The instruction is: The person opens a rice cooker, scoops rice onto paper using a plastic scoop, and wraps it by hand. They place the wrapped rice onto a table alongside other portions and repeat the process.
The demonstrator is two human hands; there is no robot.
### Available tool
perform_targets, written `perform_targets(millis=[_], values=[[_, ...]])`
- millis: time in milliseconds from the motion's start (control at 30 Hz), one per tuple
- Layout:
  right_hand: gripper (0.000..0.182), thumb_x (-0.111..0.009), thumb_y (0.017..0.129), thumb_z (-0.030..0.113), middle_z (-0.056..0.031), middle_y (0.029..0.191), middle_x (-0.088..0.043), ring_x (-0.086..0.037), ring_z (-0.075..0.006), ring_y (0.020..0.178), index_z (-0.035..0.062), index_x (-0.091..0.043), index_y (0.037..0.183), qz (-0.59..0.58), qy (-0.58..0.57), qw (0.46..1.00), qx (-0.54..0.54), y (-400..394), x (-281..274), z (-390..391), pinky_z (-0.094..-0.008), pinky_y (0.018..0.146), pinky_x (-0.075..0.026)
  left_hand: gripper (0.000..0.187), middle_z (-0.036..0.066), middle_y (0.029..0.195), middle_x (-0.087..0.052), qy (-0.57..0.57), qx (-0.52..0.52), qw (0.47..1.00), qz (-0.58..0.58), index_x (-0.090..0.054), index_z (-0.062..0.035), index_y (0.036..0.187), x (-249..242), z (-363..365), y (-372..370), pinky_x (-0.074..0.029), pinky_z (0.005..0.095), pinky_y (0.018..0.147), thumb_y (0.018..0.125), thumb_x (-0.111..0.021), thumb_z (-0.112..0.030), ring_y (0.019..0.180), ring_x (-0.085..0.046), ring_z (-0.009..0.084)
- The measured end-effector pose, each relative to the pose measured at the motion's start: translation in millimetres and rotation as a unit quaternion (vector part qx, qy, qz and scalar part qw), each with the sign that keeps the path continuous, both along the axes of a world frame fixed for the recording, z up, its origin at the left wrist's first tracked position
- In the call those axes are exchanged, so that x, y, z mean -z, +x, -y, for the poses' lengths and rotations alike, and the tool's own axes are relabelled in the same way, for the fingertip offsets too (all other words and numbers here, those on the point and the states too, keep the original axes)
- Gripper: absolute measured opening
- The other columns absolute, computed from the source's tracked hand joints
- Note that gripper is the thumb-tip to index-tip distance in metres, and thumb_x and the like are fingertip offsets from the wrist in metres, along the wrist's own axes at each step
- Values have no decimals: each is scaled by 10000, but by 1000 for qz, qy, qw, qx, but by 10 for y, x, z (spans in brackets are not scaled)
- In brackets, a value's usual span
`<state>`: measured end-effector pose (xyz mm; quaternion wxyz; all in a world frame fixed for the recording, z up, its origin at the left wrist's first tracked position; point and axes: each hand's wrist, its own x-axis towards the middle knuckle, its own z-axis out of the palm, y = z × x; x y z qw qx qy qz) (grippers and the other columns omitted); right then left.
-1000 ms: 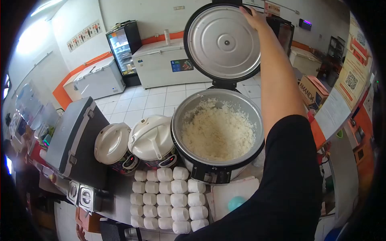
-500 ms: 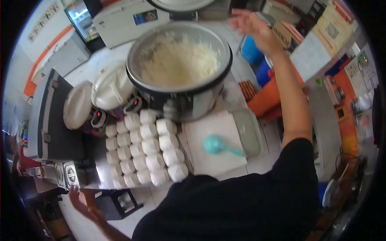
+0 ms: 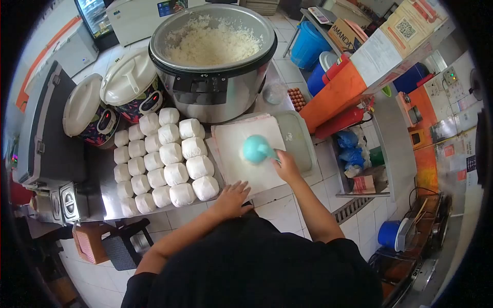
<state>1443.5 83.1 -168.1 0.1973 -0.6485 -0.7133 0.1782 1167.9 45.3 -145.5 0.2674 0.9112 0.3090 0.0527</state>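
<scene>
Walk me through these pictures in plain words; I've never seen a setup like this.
There is no robot here, just a person working with bare hands. Every picture comes from one camera worn on their head, looking forward and down.

The right hand grips the handle of a turquoise scoop, which is over a stack of white paper sheets. The left hand lies open at the stack's near edge, holding nothing.

Also on the metal table are rows of white wrapped bundles and a large cooker with white rice inside. Two smaller cookers with cream lids stand beside it.
</scene>
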Motion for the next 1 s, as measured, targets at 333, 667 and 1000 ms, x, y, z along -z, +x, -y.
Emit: perform_targets(millis=[333,667,1000], values=[[524,-636,850,256,-215,1167,-545,-508,-389,1097,11,-464,1280,115,125,967,191,751,-16,-126,-456,938,-400,633,144,1478,-321,22,-93,995,-32,-444,-32,1335,341,90,11,-226,511,1105,859,-581,-428,1375,-291,295],[378,-749,691,390,-66,1121,-572,-484,-281,1077,155,-695,982,-29,1,956,-291,517,117,-2,-403,944,-367,561,86,1419,-433,-1,-225,974,13,-514,-95,1282,318,226,204,-233,489,1109,813,-666,-362,1341,-366,248],[169,-696,772,291,-5,928,-619,-531,-236,861,123,-709,777,-96,-4,955,-280,502,236,-203,-402,834,-387,537,85,1385,-476,3,-299,954,33,-547,-100,1240,209,140,348,-257,489,1094,773,-717,-303,1329,-386,257]])
